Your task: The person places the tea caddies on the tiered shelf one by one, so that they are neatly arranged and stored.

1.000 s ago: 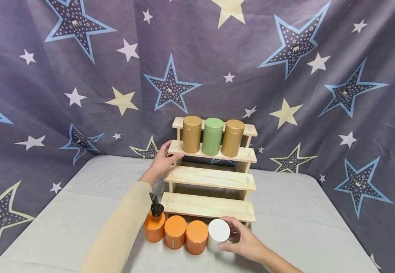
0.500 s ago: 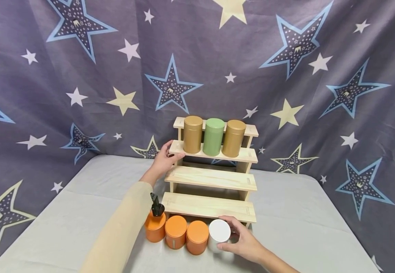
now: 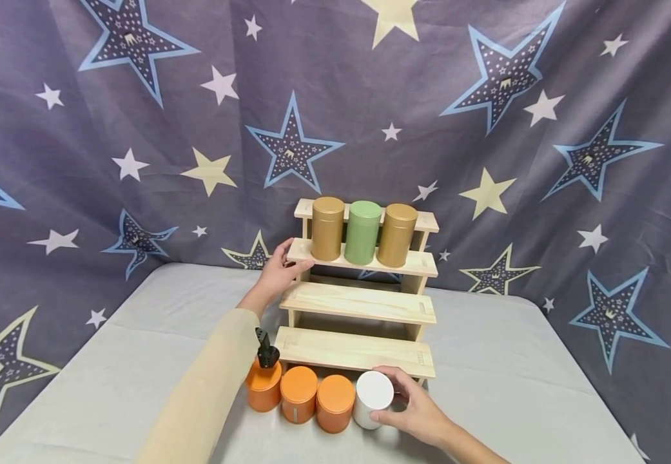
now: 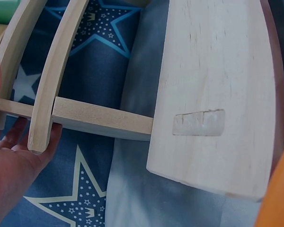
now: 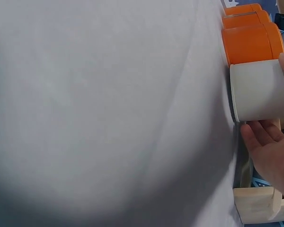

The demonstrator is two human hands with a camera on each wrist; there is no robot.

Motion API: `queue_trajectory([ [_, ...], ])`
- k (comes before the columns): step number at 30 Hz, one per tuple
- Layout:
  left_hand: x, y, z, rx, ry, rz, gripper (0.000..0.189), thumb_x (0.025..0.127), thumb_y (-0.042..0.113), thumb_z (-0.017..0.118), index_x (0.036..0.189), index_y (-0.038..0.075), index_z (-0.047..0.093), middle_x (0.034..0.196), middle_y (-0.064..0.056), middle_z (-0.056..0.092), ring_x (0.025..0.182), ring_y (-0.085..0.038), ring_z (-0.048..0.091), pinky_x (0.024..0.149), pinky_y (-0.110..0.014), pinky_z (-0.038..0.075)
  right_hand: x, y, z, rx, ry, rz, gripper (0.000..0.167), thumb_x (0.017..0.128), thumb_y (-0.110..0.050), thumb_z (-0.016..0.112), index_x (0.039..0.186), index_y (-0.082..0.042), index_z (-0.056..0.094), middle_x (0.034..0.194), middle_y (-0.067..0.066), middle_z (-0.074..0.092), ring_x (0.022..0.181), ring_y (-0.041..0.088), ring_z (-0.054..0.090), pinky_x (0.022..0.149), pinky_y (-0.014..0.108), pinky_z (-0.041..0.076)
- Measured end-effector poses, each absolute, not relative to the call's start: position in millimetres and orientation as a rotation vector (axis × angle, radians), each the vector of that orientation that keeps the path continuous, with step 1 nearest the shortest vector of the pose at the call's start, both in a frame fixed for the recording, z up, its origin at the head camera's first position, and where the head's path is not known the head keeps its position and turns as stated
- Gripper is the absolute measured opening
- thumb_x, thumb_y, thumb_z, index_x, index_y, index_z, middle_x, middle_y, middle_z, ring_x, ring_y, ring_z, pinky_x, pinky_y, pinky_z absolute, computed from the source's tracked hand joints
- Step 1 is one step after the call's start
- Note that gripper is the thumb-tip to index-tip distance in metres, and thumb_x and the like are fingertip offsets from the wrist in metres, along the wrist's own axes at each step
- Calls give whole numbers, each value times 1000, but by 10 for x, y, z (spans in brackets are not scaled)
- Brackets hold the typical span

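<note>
My left hand (image 3: 277, 272) grips the left end of the second-highest step of a tiered wooden display rack (image 3: 358, 301). In the left wrist view, its fingers (image 4: 51, 142) curl beneath the slat ends. At the front, my right hand (image 3: 419, 412) holds a white canister (image 3: 372, 401) by its side, thumb in front and fingers behind. The right wrist view has the white canister (image 5: 260, 91) beside an orange canister (image 5: 253, 43). A row of three orange canisters (image 3: 335, 405) stands to the left of the white one, before the lowest step.
Two gold canisters (image 3: 327, 231) flank a green canister (image 3: 362, 233) on the second-highest step. A black device (image 3: 265, 351) on the left wrist overlaps the leftmost orange canister. Grey cloth (image 3: 503, 374) covers the table, and a star-patterned curtain (image 3: 370, 167) hangs behind.
The white canister has shifted very slightly to the right, away from the orange ones, with the right hand still around it. The left hand stays on the rack.
</note>
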State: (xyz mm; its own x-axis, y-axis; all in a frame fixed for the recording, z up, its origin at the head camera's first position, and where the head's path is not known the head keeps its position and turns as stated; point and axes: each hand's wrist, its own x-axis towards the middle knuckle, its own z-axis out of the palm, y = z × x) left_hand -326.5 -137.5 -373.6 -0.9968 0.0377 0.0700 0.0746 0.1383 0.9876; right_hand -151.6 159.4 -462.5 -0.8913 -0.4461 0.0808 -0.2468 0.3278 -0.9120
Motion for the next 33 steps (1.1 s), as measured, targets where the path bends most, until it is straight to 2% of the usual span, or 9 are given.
queue_trajectory([
  [9,-3281,-1385,-3756,-116,-2378,-1997,86,86,23,69,151,16,14,145,-19,39,131,-32,42,107,-45,38,-1511,1638,-4537,-731,2425,-1628,62,78,-21,77,131,-7,46,118,16,58,99,1,55,85,22,48],
  [21,-3281,-1383,-3750,-109,-2377,-2010,86,86,23,69,151,17,13,146,-19,37,132,-32,40,108,-45,37,-1534,1670,-4403,-707,2436,-1596,63,79,-20,76,132,-7,45,118,16,58,98,3,57,84,22,49],
  [33,-3282,-1374,-3749,-105,-2364,-2012,85,86,22,69,151,16,13,145,-19,39,131,-32,42,107,-44,38,-1596,1686,-4319,-793,2485,-1608,61,79,-19,76,131,-7,46,117,14,59,99,2,56,85,22,49],
])
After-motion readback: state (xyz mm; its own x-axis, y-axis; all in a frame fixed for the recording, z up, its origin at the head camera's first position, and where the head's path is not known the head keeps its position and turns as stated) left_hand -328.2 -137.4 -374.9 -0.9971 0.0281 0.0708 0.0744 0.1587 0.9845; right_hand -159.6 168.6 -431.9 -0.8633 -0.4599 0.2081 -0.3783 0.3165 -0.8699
